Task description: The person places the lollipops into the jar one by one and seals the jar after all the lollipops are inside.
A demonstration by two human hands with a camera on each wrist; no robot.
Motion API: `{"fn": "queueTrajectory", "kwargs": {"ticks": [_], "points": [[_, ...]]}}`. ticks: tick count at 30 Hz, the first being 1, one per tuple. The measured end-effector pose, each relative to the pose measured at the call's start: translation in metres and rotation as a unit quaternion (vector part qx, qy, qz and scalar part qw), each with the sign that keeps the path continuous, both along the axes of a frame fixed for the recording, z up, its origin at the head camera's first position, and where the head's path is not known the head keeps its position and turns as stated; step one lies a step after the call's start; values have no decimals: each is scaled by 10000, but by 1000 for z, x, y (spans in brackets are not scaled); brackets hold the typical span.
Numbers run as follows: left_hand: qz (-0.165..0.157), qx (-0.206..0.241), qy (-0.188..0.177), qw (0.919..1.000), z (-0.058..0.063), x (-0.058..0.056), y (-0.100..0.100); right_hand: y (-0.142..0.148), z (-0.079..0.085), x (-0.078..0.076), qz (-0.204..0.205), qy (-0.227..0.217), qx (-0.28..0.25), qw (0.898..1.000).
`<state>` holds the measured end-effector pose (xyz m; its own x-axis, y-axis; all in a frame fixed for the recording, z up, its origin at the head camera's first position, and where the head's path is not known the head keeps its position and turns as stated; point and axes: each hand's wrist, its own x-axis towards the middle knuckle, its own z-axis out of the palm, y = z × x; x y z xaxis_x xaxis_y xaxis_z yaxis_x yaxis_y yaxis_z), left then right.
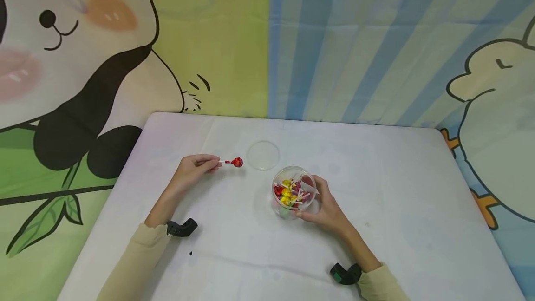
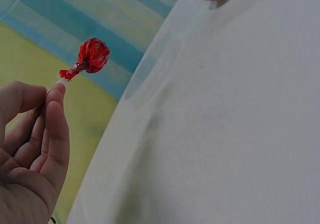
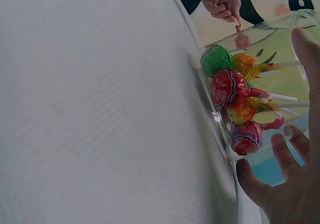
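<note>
Between thumb and fingertips my left hand (image 1: 197, 167) pinches the white stick of a red-wrapped lollipop (image 1: 237, 162), its head pointing right, raised over the table. In the left wrist view that lollipop (image 2: 94, 55) shows its twisted wrapper below the head. My right hand (image 1: 325, 206) grips the side of a clear plastic jar (image 1: 310, 178), fingers curled round it from the right. Inside stand several lollipops (image 3: 230, 88) in red, yellow, green and pink wrappers, heads down and sticks up. The jar's mouth is uncovered and its base sits at the tabletop.
A clear round lid (image 1: 263, 155) lies flat on the white table (image 1: 401, 189), behind and left of the jar. Black wrist devices (image 1: 182, 228) are worn on both forearms. A small dark speck (image 1: 191, 253) is near the left forearm. A printed cartoon backdrop (image 1: 225, 41) rises behind the table.
</note>
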<state>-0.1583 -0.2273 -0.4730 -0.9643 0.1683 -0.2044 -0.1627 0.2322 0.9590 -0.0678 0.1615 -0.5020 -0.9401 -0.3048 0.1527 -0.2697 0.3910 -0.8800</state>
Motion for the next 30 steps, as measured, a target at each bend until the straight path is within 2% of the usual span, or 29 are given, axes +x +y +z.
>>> {"fn": "queueTrajectory", "kwargs": {"ticks": [3, 8, 14, 17, 23, 25, 30], "points": [[-36, 292, 17, 9996, 10, 6, 3, 0, 1, 0, 4, -27, -26, 10000], [-209, 482, 184, 9985, 31, 19, 14, 0, 2, 0, 34, 13, -63, 10000], [-616, 767, 390, 9944, 58, 36, 39, 0, 1, 0, 36, 63, -49, 10000], [-847, 746, 498, 9924, 67, 43, 51, 1, 0, 0, 39, 96, -61, 9999], [-1295, 589, 577, 9881, 78, 51, 70, 1, -1, -1, 17, 93, 6, 10000], [-1393, 557, 566, 9871, 79, 51, 74, 0, 4, 0, 30, 47, -10, 10000], [-1514, 644, 550, 9848, 80, 52, 82, 0, 5, 1, 5, -40, -34, 10000]]}}
